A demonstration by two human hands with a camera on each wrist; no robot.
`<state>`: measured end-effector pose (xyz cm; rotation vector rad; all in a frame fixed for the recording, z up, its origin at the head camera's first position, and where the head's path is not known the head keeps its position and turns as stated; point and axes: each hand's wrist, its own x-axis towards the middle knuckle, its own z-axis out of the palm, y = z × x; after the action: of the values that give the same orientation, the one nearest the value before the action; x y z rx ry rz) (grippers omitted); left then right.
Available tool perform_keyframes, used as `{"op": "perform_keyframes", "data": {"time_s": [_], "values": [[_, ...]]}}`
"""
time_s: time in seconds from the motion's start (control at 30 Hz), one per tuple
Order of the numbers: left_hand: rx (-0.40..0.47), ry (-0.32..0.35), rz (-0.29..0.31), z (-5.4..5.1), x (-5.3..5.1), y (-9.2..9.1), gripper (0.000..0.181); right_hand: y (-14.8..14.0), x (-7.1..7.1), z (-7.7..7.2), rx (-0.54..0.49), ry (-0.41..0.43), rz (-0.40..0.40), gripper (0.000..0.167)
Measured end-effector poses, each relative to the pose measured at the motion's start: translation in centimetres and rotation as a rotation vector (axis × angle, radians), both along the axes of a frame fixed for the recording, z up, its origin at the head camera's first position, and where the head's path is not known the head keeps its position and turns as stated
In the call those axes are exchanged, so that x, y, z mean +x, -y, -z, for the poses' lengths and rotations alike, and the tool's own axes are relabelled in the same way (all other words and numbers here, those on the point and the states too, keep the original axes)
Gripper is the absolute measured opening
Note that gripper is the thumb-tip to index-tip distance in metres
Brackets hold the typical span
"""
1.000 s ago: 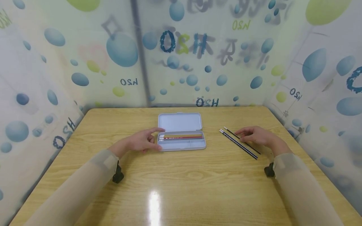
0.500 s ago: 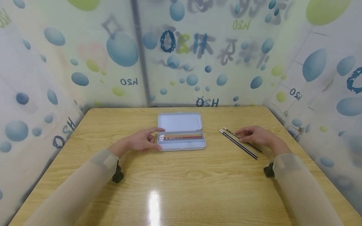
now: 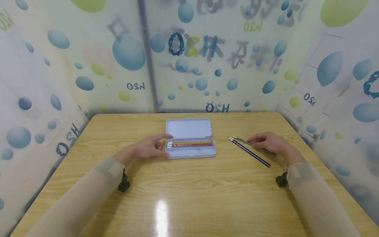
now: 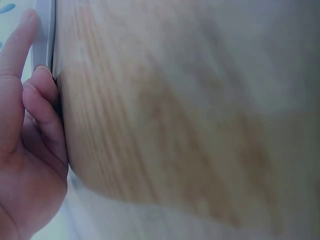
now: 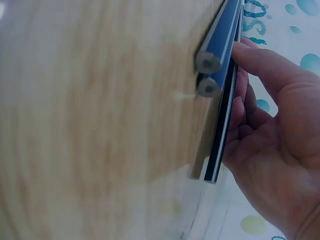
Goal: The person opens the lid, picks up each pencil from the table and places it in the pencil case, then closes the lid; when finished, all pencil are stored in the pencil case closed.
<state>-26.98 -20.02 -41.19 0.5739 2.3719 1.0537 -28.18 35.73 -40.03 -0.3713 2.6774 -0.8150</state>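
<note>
A pale blue-white pencil case [image 3: 184, 153] lies with its lid [image 3: 188, 127] laid back. Several pencils [image 3: 190, 144] in yellow, red and dark colours lie in its rear compartment. My left hand [image 3: 148, 146] holds the case's left end, forefinger at the hinge side and thumb at the front corner; the other fingers are curled. On the right, my right hand [image 3: 267, 141] pinches a dark striped pencil [image 5: 221, 130] between thumb and fingers, low over the table. Two more dark striped pencils [image 3: 251, 153] lie side by side just in front of it.
The wooden table [image 3: 192, 191] spans the view, its far edge against a wall covering [image 3: 189, 75] printed with bubbles and letters. The case's front compartment has a small divider. Both wrists carry black camera mounts [image 3: 123, 183].
The pencil in my right hand has turned, its eraser end coming nearer and its other end swinging away. The two lying pencils have shifted slightly. My left hand and the case stay put.
</note>
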Motion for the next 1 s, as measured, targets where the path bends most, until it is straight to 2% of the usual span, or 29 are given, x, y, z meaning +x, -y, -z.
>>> {"op": "perform_keyframes", "data": {"time_s": [0.3, 0.6, 0.8, 1.0], "values": [[-0.008, 0.008, -0.007, 0.3, 0.0, 0.0, 0.089, 0.2, 0.1, 0.1, 0.012, -0.046, 0.046, 0.036], [-0.001, 0.019, -0.012, 0.4, -0.1, 0.0, 0.09, 0.3, 0.3, -0.8, -0.069, -0.083, 0.103, 0.035], [0.002, 0.015, -0.008, 0.3, -0.2, 0.0, 0.09, 1.3, 0.3, -1.6, -0.088, -0.116, 0.069, 0.036], [-0.004, 0.004, -0.005, 0.1, -0.1, 0.1, 0.09, 3.3, 0.6, -2.5, -0.08, -0.173, -0.02, 0.032]]}}
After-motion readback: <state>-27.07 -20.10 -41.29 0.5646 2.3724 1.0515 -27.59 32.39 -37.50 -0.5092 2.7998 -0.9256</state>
